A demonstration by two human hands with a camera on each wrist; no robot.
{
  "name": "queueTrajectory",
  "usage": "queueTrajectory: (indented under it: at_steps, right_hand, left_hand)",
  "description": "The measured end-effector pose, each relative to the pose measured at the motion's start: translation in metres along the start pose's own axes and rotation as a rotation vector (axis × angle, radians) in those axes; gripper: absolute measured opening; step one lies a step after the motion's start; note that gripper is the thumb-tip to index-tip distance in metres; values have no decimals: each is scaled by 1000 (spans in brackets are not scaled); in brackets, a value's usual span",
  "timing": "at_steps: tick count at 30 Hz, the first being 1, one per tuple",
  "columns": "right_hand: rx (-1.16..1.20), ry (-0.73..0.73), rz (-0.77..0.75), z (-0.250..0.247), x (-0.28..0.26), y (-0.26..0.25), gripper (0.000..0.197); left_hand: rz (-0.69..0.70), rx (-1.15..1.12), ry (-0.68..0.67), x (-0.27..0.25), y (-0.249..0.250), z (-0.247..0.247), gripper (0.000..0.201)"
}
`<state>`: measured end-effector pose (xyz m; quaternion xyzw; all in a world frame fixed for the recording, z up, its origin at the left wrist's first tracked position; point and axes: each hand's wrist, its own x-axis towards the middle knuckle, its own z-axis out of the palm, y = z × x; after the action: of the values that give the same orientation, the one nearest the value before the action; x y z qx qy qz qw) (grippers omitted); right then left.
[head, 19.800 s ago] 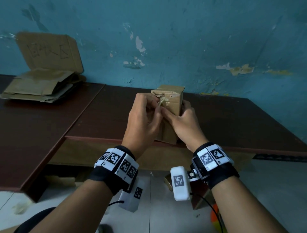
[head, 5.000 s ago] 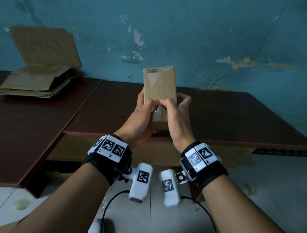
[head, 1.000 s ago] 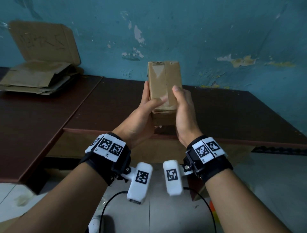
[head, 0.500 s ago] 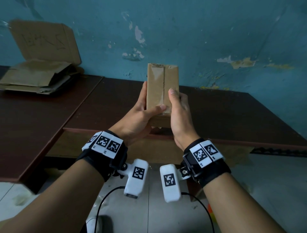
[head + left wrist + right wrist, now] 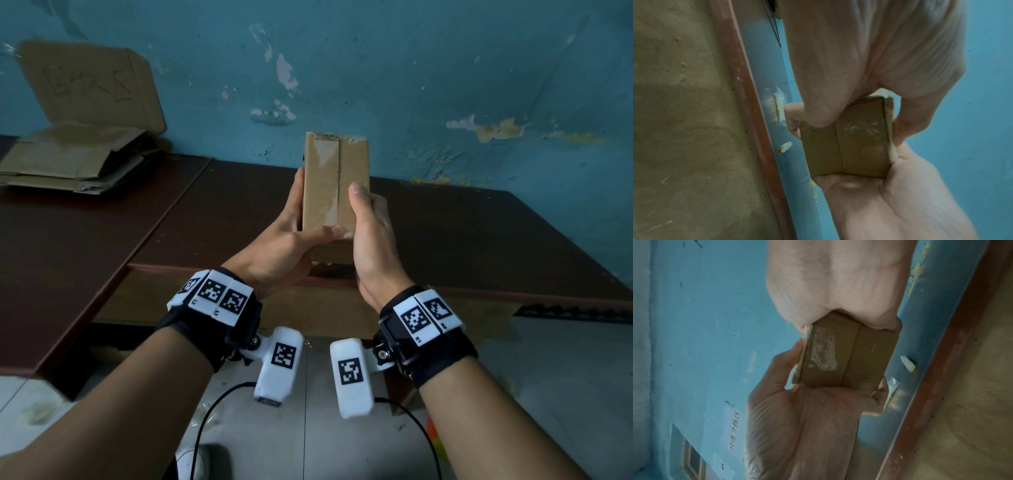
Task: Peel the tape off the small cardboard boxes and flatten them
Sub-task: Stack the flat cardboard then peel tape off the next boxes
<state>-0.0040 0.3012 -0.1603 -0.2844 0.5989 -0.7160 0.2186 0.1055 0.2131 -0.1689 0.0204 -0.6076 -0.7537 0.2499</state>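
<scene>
Above the counter (image 5: 479,246), the left hand (image 5: 281,246) and right hand (image 5: 371,240) both clasp the small cardboard box (image 5: 334,185) upright from either side, taped seam facing the person (probably to find a tape (image 5: 325,161) edge worth picking).

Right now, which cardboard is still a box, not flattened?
The box held upright in both hands, left hand and right hand, above the table. The other cardboard lies in a flat pile at the far left.
</scene>
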Motion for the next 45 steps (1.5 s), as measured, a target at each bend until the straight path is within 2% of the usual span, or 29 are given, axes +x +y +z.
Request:
queueTrajectory:
  at_steps: [9, 11, 15, 16, 19, 21, 24, 29, 35, 41, 45]
  right_hand:
    - [1, -13, 26, -1, 1, 1, 37]
    - [3, -15, 33, -1, 4, 3, 37]
    - [47, 25, 44, -5, 12, 6, 43]
    - [67, 24, 41, -6, 13, 6, 49]
    - [93, 10, 10, -5, 14, 4, 59]
    - [78, -21, 6, -3, 13, 4, 60]
    - [81, -57, 21, -3, 13, 7, 53]
    - [49, -135, -20, -7, 12, 8, 55]
    - [43, -111, -9, -7, 13, 9, 59]
    - [12, -123, 18, -10, 17, 10, 44]
    - [23, -105, 52, -13, 17, 9, 39]
  left_hand:
    - [-6, 83, 27, -3, 3, 3, 99]
    - [-18, 102, 38, -5, 4, 3, 104]
    - [-67, 192, 13, -8, 0, 10, 126]
    - [-68, 171, 22, -8, 0, 14, 121]
    - [-23, 1, 93, -2, 2, 21, 69]
    - [-35, -19, 150, 1, 4, 22, 57]
    - [-59, -11, 183, 3, 1, 17, 63]
    - [-60, -7, 155, 2, 2, 13, 75]
    - [-43, 30, 136, 0, 2, 11, 84]
    - [-43, 5, 97, -2, 2, 10, 85]
    - [-79, 11, 73, -2, 0, 9, 96]
